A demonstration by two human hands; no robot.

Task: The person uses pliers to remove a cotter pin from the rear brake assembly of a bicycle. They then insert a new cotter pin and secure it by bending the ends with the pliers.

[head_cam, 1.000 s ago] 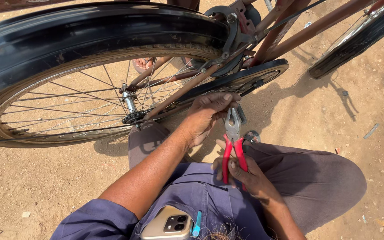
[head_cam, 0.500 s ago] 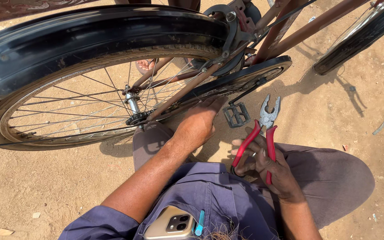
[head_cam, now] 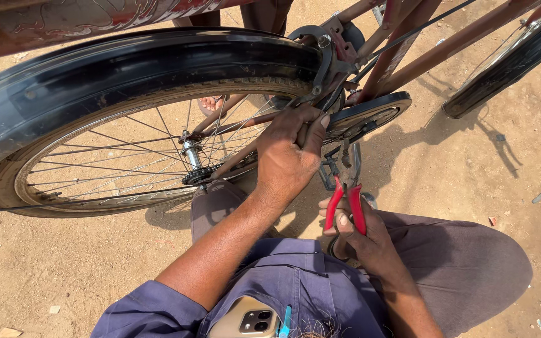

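You are gripping the red-handled pliers (head_cam: pixel 345 200) in your right hand (head_cam: pixel 365 241), fingers wrapped around both handles. The pliers are standing just above that hand, long axis near upright, jaws pointing up toward the chain guard (head_cam: pixel 370 112) and reaching the pedal (head_cam: pixel 330 172) area. Your left hand (head_cam: pixel 289 156) is lying just left of the pliers, fingers curled shut on the frame tube (head_cam: pixel 245 153) beside the rear wheel (head_cam: pixel 126 156). The bicycle is standing on sandy ground (head_cam: pixel 458 169).
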